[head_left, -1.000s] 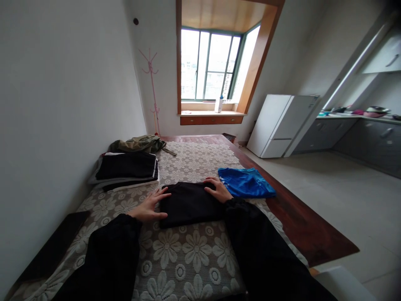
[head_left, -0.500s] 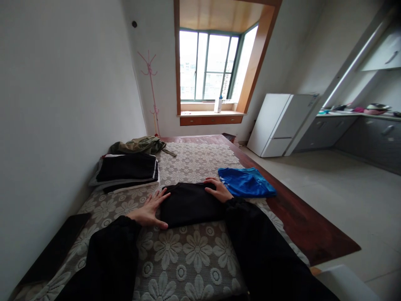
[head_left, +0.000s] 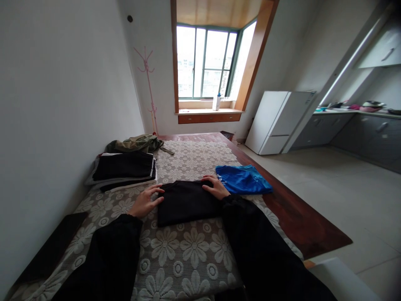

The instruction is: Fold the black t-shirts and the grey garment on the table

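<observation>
Grips wide, left hand and right hand touch opposite sides of a folded black fabric rectangle, white floral lace tablecloth stretching beyond its far edge.

a home, shown by the fridge, kitchen cabinets, coat stand and lace tablecloth.

Fingers on black cloth, blue garment
</observation>
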Demonstrator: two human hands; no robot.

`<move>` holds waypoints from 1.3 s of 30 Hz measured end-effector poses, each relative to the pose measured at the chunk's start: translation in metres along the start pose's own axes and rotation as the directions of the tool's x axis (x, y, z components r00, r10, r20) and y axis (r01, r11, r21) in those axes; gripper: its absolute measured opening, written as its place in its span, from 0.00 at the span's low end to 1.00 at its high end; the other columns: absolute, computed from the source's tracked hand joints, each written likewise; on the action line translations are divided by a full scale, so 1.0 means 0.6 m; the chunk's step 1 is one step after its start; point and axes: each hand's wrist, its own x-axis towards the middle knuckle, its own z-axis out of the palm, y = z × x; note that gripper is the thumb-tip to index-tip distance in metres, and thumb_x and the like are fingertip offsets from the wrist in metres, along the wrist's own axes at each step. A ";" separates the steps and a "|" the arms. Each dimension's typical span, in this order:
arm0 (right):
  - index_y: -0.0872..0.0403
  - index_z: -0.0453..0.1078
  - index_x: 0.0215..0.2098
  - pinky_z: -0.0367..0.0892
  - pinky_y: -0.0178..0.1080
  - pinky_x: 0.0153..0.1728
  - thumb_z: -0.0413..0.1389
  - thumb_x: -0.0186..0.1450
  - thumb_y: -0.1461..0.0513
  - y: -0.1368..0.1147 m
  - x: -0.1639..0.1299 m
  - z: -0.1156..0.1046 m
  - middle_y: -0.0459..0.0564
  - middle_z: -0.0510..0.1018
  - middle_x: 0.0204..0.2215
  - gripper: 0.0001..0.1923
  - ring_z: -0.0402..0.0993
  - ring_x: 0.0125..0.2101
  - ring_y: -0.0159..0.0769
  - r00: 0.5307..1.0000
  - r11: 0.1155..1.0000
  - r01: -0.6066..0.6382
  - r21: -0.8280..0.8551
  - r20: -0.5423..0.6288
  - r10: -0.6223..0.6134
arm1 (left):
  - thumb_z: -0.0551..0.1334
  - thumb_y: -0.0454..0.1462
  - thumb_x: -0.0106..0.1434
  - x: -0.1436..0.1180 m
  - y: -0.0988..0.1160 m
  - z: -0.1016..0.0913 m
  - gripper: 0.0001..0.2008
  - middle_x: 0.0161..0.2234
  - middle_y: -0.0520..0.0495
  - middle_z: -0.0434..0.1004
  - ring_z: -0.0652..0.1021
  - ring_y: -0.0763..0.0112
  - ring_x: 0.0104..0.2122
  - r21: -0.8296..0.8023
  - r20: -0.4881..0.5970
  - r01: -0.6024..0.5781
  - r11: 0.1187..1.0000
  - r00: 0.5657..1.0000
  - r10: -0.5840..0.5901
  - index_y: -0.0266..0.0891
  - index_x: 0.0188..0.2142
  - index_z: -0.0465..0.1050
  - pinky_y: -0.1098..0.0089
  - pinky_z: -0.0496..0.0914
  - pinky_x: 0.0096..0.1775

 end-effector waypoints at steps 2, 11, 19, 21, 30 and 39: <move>0.50 0.78 0.49 0.60 0.50 0.65 0.61 0.64 0.55 0.000 0.000 0.000 0.55 0.75 0.58 0.17 0.68 0.61 0.47 1.000 1.000 -0.003 -0.004 0.003 0.003 | 0.62 0.49 0.64 0.001 0.003 0.005 0.14 0.61 0.45 0.76 0.75 0.56 0.60 0.008 -0.051 0.009 1.000 0.999 -0.008 0.46 0.41 0.81 0.55 0.65 0.64; 0.49 0.79 0.48 0.59 0.52 0.65 0.63 0.63 0.56 0.005 0.000 0.005 0.54 0.76 0.56 0.15 0.69 0.60 0.48 1.000 0.999 0.005 0.036 -0.028 -0.004 | 0.63 0.54 0.62 0.003 -0.011 0.008 0.17 0.59 0.46 0.78 0.75 0.52 0.60 0.041 -0.113 0.016 0.999 0.993 -0.012 0.47 0.34 0.84 0.54 0.64 0.64; 0.48 0.79 0.48 0.59 0.52 0.65 0.63 0.63 0.56 0.006 0.000 0.006 0.54 0.76 0.55 0.15 0.70 0.60 0.48 0.999 0.999 0.003 0.046 -0.033 -0.002 | 0.67 0.62 0.55 0.003 -0.024 -0.005 0.27 0.69 0.40 0.64 0.62 0.45 0.69 0.048 0.040 0.047 0.998 0.998 -0.049 0.45 0.40 0.83 0.48 0.56 0.68; 0.48 0.79 0.48 0.59 0.52 0.65 0.63 0.63 0.56 0.005 0.000 0.005 0.54 0.76 0.55 0.15 0.70 0.59 0.48 0.999 0.999 0.001 0.045 -0.032 0.001 | 0.69 0.62 0.52 0.001 -0.023 -0.010 0.28 0.70 0.40 0.62 0.57 0.43 0.71 0.066 0.090 0.065 0.996 0.993 -0.071 0.46 0.43 0.81 0.45 0.54 0.68; 0.48 0.79 0.48 0.59 0.51 0.65 0.63 0.63 0.56 0.008 0.000 0.006 0.53 0.76 0.55 0.15 0.69 0.60 0.48 1.000 0.999 0.000 0.042 -0.030 0.001 | 0.73 0.57 0.49 -0.010 -0.017 -0.025 0.36 0.74 0.41 0.50 0.42 0.39 0.73 0.193 0.251 0.131 0.972 0.951 -0.178 0.50 0.55 0.73 0.38 0.43 0.68; 0.48 0.79 0.48 0.59 0.52 0.65 0.63 0.63 0.56 0.006 0.000 0.005 0.54 0.77 0.55 0.15 0.70 0.59 0.48 1.000 0.999 0.005 0.036 -0.031 -0.004 | 0.74 0.57 0.47 -0.020 -0.007 -0.028 0.48 0.76 0.38 0.38 0.35 0.40 0.73 0.244 0.371 0.142 0.959 0.900 -0.228 0.49 0.64 0.64 0.38 0.36 0.68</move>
